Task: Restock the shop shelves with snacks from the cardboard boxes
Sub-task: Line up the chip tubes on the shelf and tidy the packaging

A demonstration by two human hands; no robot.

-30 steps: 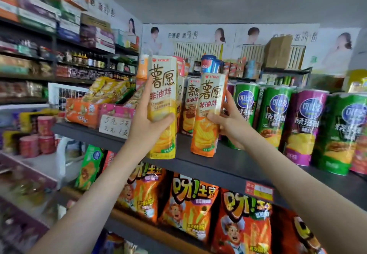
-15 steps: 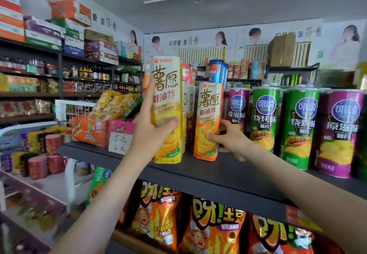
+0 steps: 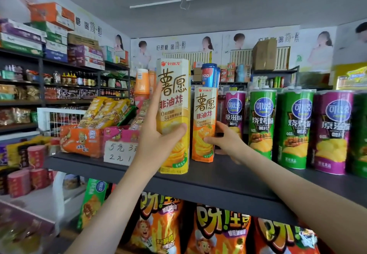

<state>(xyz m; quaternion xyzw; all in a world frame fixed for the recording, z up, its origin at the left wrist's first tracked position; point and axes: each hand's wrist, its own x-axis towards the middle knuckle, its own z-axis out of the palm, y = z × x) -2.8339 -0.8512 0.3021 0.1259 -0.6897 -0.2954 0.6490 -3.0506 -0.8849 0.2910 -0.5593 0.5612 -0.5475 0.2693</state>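
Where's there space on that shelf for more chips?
The shelf is bare along its front edge, before the orange box and the cans. A narrow gap lies between that box and the purple can, where the right hand reaches. Left of the yellow box cartons crowd it.

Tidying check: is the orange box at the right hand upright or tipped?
Upright. The orange box stands on its base on the shelf, sides near vertical; the right hand grips its lower part.
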